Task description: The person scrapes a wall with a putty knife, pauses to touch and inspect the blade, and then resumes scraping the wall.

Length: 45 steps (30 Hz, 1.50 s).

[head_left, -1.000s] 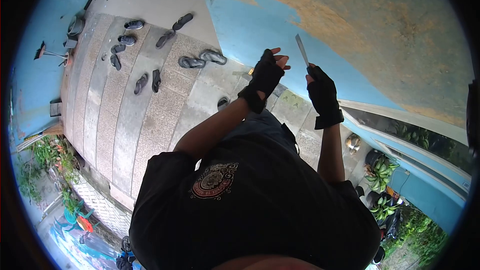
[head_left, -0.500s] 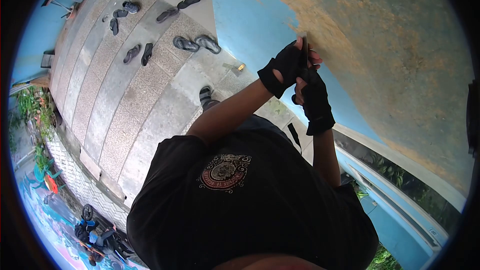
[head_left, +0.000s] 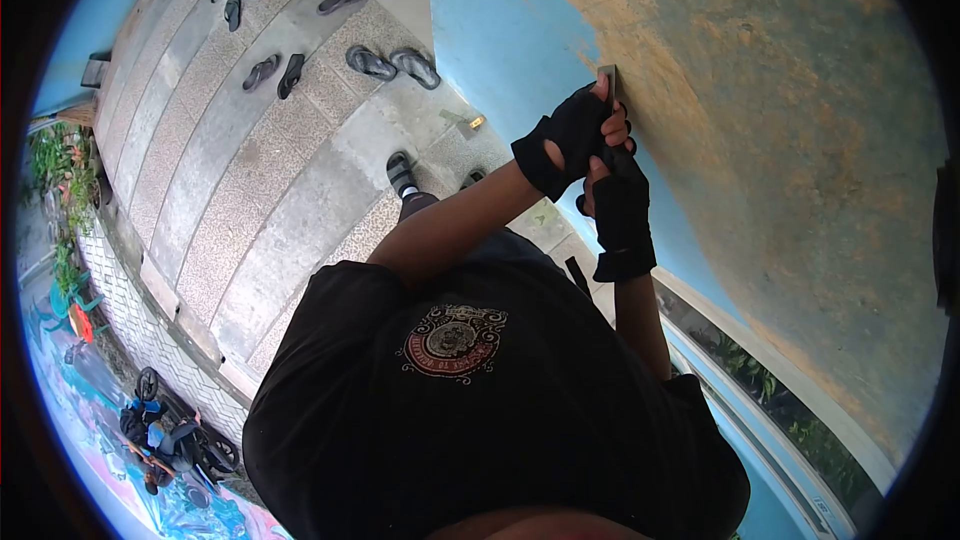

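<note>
Both my hands wear black fingerless gloves and grip one flat metal scraper point(head_left: 606, 75). My left hand point(head_left: 570, 135) presses its fingers on the blade near the tip. My right hand point(head_left: 618, 202) is closed around the handle below. The blade lies against the wall point(head_left: 760, 110), at the edge where blue paint meets the bare orange-brown patch. Most of the scraper is hidden by my hands.
Below lie tiled stone steps point(head_left: 250, 170) with several sandals point(head_left: 390, 62) scattered on them. My foot in a sandal point(head_left: 401, 175) stands on a step. A blue ledge point(head_left: 760, 410) runs under the wall. A parked motorbike point(head_left: 165, 435) and plants sit at the far left.
My left hand, open a second ago, has come onto the blade. Both hands carried the scraper up against the wall, and my head view has swung toward it.
</note>
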Available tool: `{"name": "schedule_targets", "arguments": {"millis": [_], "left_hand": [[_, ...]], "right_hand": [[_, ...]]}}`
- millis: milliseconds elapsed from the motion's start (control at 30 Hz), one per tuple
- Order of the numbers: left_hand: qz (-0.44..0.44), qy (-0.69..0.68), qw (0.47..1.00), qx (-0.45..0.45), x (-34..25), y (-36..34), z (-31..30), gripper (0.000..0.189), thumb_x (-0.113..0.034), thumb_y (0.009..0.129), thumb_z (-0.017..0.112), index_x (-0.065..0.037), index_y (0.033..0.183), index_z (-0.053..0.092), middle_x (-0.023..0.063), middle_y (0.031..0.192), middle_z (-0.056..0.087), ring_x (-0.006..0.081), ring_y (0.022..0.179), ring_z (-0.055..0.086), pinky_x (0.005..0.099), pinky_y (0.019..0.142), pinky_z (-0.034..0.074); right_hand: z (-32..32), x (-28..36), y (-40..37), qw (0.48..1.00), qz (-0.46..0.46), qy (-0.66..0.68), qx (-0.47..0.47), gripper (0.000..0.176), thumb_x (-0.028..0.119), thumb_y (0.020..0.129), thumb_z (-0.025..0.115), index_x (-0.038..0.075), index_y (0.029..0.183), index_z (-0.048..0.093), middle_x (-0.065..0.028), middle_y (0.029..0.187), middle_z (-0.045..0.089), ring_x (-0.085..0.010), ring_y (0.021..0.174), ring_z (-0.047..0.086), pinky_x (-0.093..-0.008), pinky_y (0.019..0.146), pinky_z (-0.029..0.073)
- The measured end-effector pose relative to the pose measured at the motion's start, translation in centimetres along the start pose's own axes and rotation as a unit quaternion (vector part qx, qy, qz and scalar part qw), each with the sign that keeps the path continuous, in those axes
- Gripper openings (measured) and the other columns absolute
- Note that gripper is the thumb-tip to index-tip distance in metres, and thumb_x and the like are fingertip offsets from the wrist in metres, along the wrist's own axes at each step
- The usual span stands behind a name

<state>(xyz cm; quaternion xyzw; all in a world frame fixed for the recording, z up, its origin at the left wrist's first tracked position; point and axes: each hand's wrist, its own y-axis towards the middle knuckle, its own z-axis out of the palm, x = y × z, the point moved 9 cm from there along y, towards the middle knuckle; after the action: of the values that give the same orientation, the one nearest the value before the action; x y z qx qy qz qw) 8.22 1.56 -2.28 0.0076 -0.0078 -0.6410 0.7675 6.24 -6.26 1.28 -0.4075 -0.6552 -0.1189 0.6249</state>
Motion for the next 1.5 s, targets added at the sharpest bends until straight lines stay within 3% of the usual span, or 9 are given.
{"name": "schedule_targets", "arguments": {"millis": [133, 533, 567, 667, 800, 933, 1067, 1100, 1500], "left_hand": [[0.0, -0.007, 0.999, 0.035, -0.6, 0.3, 0.5, 0.042, -0.048, 0.101, 0.039, -0.013, 0.088, 0.058, 0.001, 0.061, 0.042, 0.0172, 0.059, 0.045, 0.0406, 0.076, 0.044], [-0.001, -0.022, 1.0, -0.004, -1.0, 0.0, -0.1, 0.043, -0.051, 0.099, 0.043, -0.012, 0.085, 0.054, 0.0019, 0.061, 0.043, 0.0182, 0.06, 0.046, 0.0414, 0.075, 0.045], [-0.009, -0.013, 1.0, -0.013, -0.6, 0.0, 0.1, 0.043, -0.051, 0.099, 0.042, -0.012, 0.084, 0.053, 0.0019, 0.061, 0.043, 0.0181, 0.06, 0.045, 0.0407, 0.074, 0.046], [-0.034, -0.055, 0.998, 0.014, -0.9, -0.2, 0.3, 0.043, -0.05, 0.1, 0.042, -0.012, 0.083, 0.052, 0.0014, 0.061, 0.042, 0.0179, 0.06, 0.045, 0.0403, 0.074, 0.046], [0.005, 0.021, 0.999, -0.041, -0.7, -0.6, 0.6, 0.041, -0.049, 0.1, 0.04, -0.014, 0.088, 0.056, -0.0008, 0.057, 0.038, 0.0144, 0.055, 0.042, 0.0379, 0.073, 0.044], [-0.009, -0.005, 1.0, -0.016, -1.3, 0.0, -0.1, 0.042, -0.049, 0.1, 0.04, -0.012, 0.086, 0.052, 0.0007, 0.059, 0.039, 0.0165, 0.057, 0.043, 0.04, 0.074, 0.046], [-0.008, 0.01, 0.999, -0.036, 0.2, -0.3, 0.0, 0.043, -0.049, 0.1, 0.041, -0.01, 0.086, 0.049, 0.0021, 0.061, 0.041, 0.0182, 0.06, 0.045, 0.0409, 0.075, 0.047], [-0.012, 0.022, 0.999, -0.029, 0.1, -0.3, 0.2, 0.043, -0.049, 0.1, 0.041, -0.01, 0.084, 0.05, 0.0017, 0.061, 0.042, 0.0179, 0.06, 0.045, 0.0404, 0.074, 0.046], [0.025, -0.012, 0.999, -0.027, -2.0, 0.0, -0.9, 0.044, -0.052, 0.099, 0.042, -0.012, 0.084, 0.05, 0.0013, 0.061, 0.042, 0.0179, 0.06, 0.046, 0.0404, 0.073, 0.046]], "right_hand": [[-0.1, 1.4, 0.8, 0.992, -0.06, -0.113, 0.018, 0.008, 0.01, 0.095, 0.054, 0.005, 0.089, 0.055, 0.0031, 0.061, 0.043, -0.0069, 0.049, 0.038, -0.0254, 0.045, 0.032], [0.5, 1.4, 0.5, 0.999, -0.004, -0.038, -0.009, 0.008, 0.011, 0.093, 0.057, 0.004, 0.097, 0.059, 0.0004, 0.062, 0.049, -0.0079, 0.052, 0.045, -0.0262, 0.047, 0.036], [0.2, 3.1, 0.1, 0.983, -0.067, -0.167, -0.037, 0.006, 0.01, 0.093, 0.056, 0.005, 0.096, 0.059, 0.0013, 0.063, 0.048, -0.0078, 0.052, 0.044, -0.0259, 0.048, 0.036], [0.9, 3.4, 0.1, 0.977, -0.115, -0.176, -0.034, 0.007, 0.01, 0.093, 0.056, 0.005, 0.097, 0.06, 0.002, 0.063, 0.046, -0.007, 0.051, 0.043, -0.0251, 0.049, 0.036], [-0.1, 1.2, -0.5, 0.998, 0.052, -0.026, -0.025, 0.009, 0.008, 0.092, 0.057, 0.003, 0.098, 0.061, 0.0012, 0.065, 0.048, -0.0052, 0.055, 0.044, -0.0242, 0.05, 0.036], [0.9, 3.1, 0.4, 0.985, -0.101, -0.135, -0.027, 0.014, 0.013, 0.092, 0.059, 0.002, 0.101, 0.062, 0.0021, 0.065, 0.049, -0.0059, 0.054, 0.043, -0.0245, 0.05, 0.036], [-0.8, 1.3, -0.3, 0.989, -0.051, -0.137, -0.03, 0.016, 0.011, 0.092, 0.061, 0.003, 0.106, 0.063, -0.0027, 0.072, 0.057, -0.0091, 0.057, 0.052, -0.0274, 0.053, 0.043], [-0.7, 0.4, -0.5, 0.997, 0.059, -0.04, -0.017, 0.016, 0.011, 0.093, 0.061, 0.004, 0.106, 0.063, -0.0004, 0.07, 0.055, -0.0074, 0.056, 0.05, -0.0255, 0.051, 0.042], [1.1, 0.2, 2.6, 0.992, -0.063, -0.105, -0.025, 0.011, 0.011, 0.094, 0.057, 0.006, 0.101, 0.062, 0.0018, 0.062, 0.05, -0.0068, 0.05, 0.046, -0.0259, 0.047, 0.037]]}}
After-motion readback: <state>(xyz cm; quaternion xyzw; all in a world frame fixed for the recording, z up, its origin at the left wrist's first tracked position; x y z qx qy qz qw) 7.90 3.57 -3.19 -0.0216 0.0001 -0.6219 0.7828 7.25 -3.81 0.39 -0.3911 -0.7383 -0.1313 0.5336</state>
